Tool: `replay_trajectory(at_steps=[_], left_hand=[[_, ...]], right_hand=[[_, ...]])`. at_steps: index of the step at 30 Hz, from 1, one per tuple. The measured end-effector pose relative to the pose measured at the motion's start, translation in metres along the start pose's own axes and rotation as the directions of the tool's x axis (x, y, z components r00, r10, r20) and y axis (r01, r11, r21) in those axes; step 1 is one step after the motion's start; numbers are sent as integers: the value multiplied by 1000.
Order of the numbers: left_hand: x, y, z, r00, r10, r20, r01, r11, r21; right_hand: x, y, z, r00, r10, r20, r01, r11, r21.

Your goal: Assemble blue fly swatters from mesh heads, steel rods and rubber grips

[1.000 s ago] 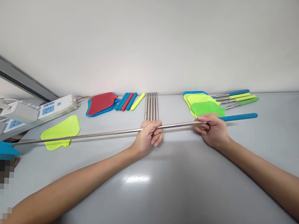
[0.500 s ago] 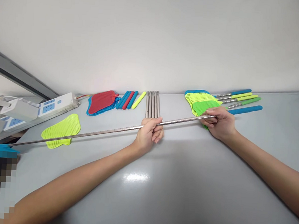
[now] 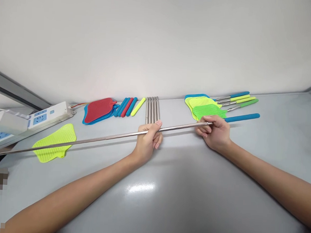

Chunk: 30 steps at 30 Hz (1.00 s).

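My left hand (image 3: 147, 138) is closed around the middle of a long, thin telescopic metal rod (image 3: 107, 137), its thumb lying along the top. Near the rod's right end, my right hand (image 3: 214, 131) grips it. A blue handle (image 3: 244, 117) sticks out past that hand in line with the rod. Leftward the rod runs above a yellow-green perforated swatter head (image 3: 55, 143) and out of the picture, so its far end is hidden. Just behind my left hand, several short metal rods (image 3: 152, 109) lie side by side. Fly swatters with a green head (image 3: 206, 111) on top lie behind my right hand.
Red and blue swatter heads (image 3: 100, 110) are stacked at the back left. Beside them lies a row of blue, red and yellow handle grips (image 3: 127, 107). A white power strip (image 3: 51, 114) with plugs stands at the left. A wall (image 3: 159, 43) rises behind the grey table (image 3: 166, 200).
The view has swung slightly to the right, shifting everything left in the picture. Both hands keep their hold on the rod, which now reaches the picture's left edge.
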<state>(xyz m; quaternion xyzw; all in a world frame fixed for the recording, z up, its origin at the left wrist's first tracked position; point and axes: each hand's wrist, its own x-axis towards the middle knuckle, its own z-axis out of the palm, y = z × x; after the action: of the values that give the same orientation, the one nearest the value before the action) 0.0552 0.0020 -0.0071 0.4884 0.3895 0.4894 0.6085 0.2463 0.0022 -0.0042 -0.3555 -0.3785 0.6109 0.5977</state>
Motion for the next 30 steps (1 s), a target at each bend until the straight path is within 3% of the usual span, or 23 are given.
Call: replay_trajectory(at_steps=[8,18,20,24,30], left_hand=[[-2,3,2,993,-12,117,-4,991,136],[-6,2,0,969,-66,238,49,996,77],[-6,2,0,966,-70,248,51,995,80],[-5,2,-1,962,-84,258,67,995,76],[-5,3,-3,961,-84,265,78,996,31]], right_hand=[[-15,8,19,980,165,107,-173,982,72],[-26,10,32,828,426,366,-423,901,-94],[-26,11,32,819,443,363,-436,893,-106],[-24,11,29,847,426,318,-408,904,-124],[-14,12,22,858,360,367,-316,932,-176]])
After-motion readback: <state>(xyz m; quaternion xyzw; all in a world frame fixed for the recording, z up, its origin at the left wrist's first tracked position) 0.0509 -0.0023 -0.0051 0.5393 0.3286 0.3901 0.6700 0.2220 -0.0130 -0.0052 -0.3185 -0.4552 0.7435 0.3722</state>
